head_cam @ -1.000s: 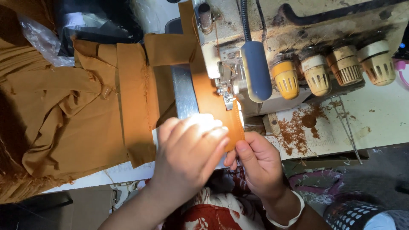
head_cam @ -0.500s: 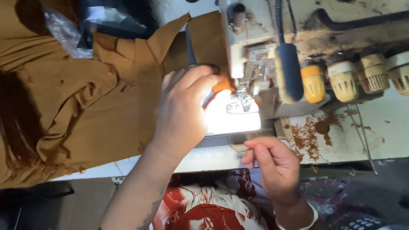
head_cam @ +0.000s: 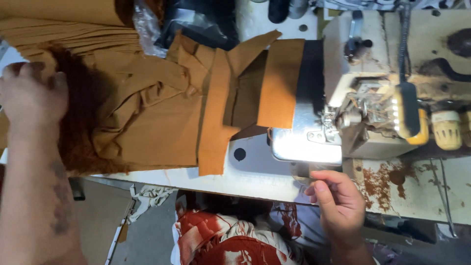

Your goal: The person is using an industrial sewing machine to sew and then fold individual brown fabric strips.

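We note the left hand (head_cam: 32,95) resting flat, grip released, on the heaped mustard-brown cloth (head_cam: 147,118) on the bench (head_cam: 255,176), steadying it, while the right hand (head_cam: 338,206), fingers loosely curled and empty, waits at the bench edge.

A worn white worktable (head_cam: 417,196), rust-stained, stands over a grey floor (head_cam: 147,235) under bright lamp light.
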